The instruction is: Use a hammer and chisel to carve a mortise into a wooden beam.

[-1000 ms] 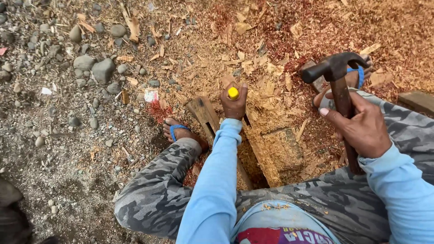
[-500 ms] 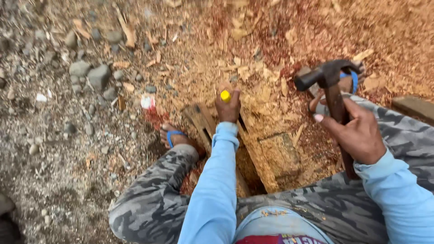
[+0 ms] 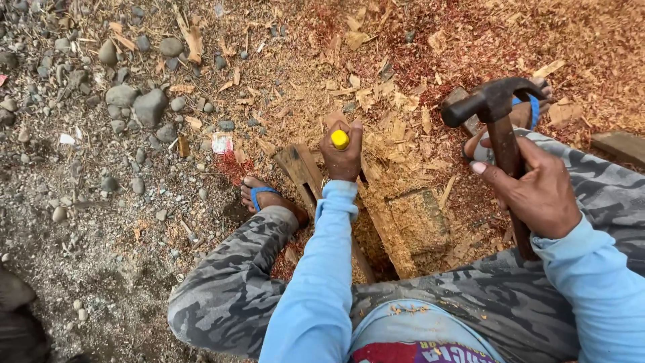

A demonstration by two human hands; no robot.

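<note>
My left hand [image 3: 344, 158] is wrapped around a chisel with a yellow handle end [image 3: 340, 139], held upright against a wooden block [image 3: 363, 208] lying between my legs. My right hand [image 3: 537, 191] grips the wooden handle of a claw hammer, whose dark metal head [image 3: 494, 99] is raised to the right of the chisel, apart from it. Both arms wear light blue sleeves. The chisel's blade is hidden behind my hand.
Wood chips and reddish sawdust [image 3: 403, 60] cover the ground ahead. Grey stones and gravel [image 3: 134, 101] lie to the left. My feet in blue sandals [image 3: 263, 197] flank the block. A wooden plank end [image 3: 621, 144] sits at the right edge.
The hammer and my right hand have shifted slightly; the chisel stays in my left hand on the block. The view has drifted a little.
</note>
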